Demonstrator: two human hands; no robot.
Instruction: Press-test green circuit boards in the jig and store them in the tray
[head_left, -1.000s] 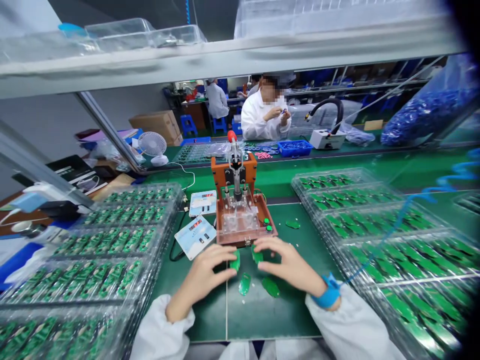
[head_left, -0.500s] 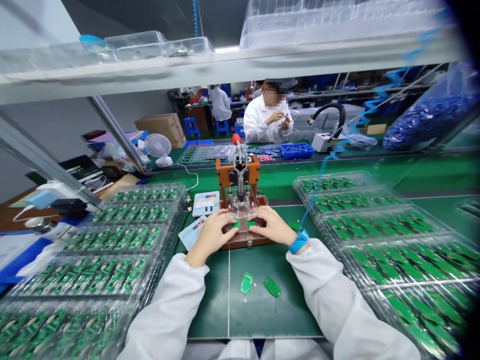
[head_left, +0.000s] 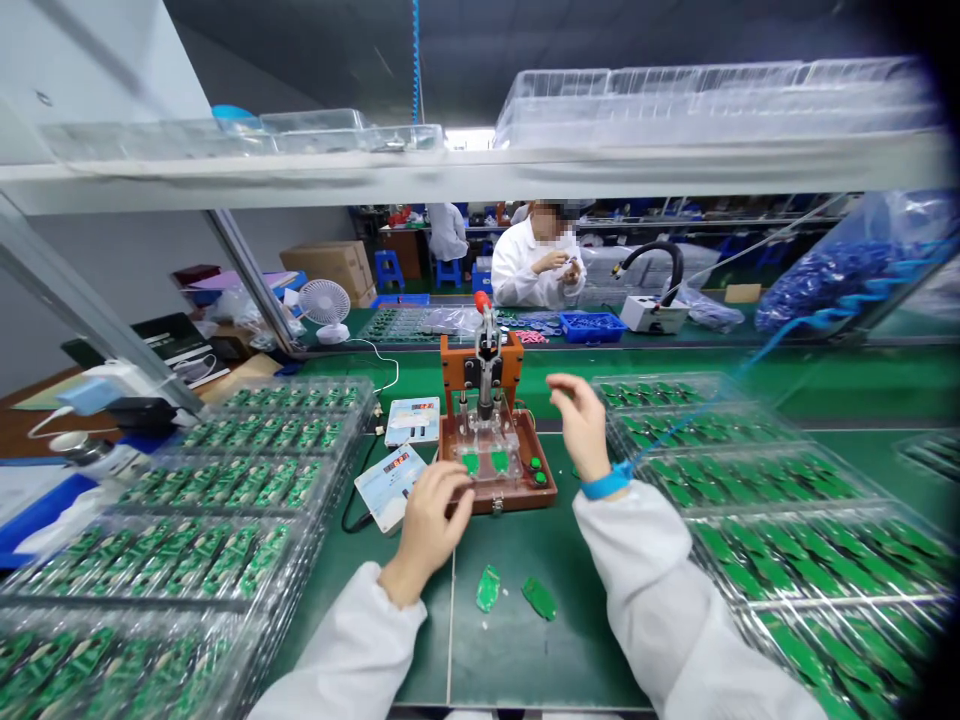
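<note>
An orange test jig (head_left: 495, 440) with a red-knobbed lever (head_left: 484, 305) stands at the centre of the green mat. Two small green boards (head_left: 484, 462) lie in its clear nest. My left hand (head_left: 431, 520) rests against the jig's front left edge, fingers curled, with nothing visible in them. My right hand (head_left: 577, 420) is raised to the right of the lever, fingers loosely apart and empty, a blue wrist strap (head_left: 606, 482) on the wrist. Two more green boards (head_left: 514, 592) lie on the mat in front of me.
Clear trays of green boards are stacked left (head_left: 202, 510) and right (head_left: 772, 480). Two small display cards (head_left: 401, 450) lie left of the jig. A shelf (head_left: 480, 170) with empty trays runs overhead. A person in white (head_left: 536, 262) works across the bench near a blue bin (head_left: 590, 325).
Both hands carried green boards from the mat to the jig and set them in the nest. Now the right hand has lifted away toward the lever; the left has drawn back to the jig's front.
</note>
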